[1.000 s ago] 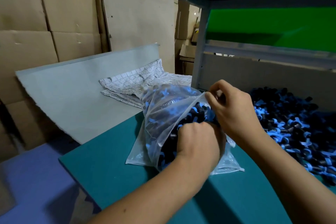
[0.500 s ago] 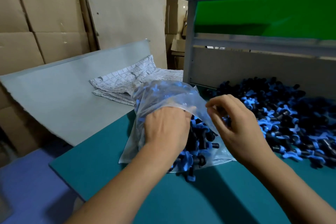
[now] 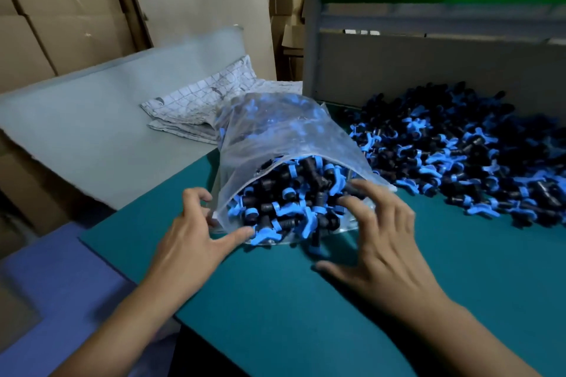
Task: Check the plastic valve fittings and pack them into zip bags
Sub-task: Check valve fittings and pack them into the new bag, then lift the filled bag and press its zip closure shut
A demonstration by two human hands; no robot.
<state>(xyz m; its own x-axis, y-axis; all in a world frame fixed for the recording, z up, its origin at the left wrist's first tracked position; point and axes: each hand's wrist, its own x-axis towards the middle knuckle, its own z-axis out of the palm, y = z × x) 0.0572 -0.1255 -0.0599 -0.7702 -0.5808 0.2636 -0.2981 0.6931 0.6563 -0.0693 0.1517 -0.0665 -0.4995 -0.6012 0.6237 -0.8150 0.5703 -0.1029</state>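
A clear zip bag [image 3: 281, 131] lies on its side on the green table [image 3: 306, 309], mouth gaping toward me. It is stuffed with black and blue valve fittings [image 3: 291, 202], and a few spill past the mouth onto the table. My left hand [image 3: 196, 239] rests at the bag's left edge, fingers spread, thumb touching the fittings at the lower lip. My right hand [image 3: 376, 242] hovers at the right side of the mouth with fingers spread, fingertips at the fittings. Neither hand grips anything. A large loose pile of the same fittings [image 3: 465, 150] lies to the right.
A folded checked cloth [image 3: 208, 101] lies on a grey board [image 3: 92, 119] behind the bag. A grey shelf frame [image 3: 311, 24] with a green panel rises at the back right. Cardboard boxes [image 3: 61, 9] line the left wall. The table's near left corner drops off at left.
Both hands have let go of the bag and pulled back to its mouth. The left hand came out of the bag; the mouth now gapes with fittings spilling out.
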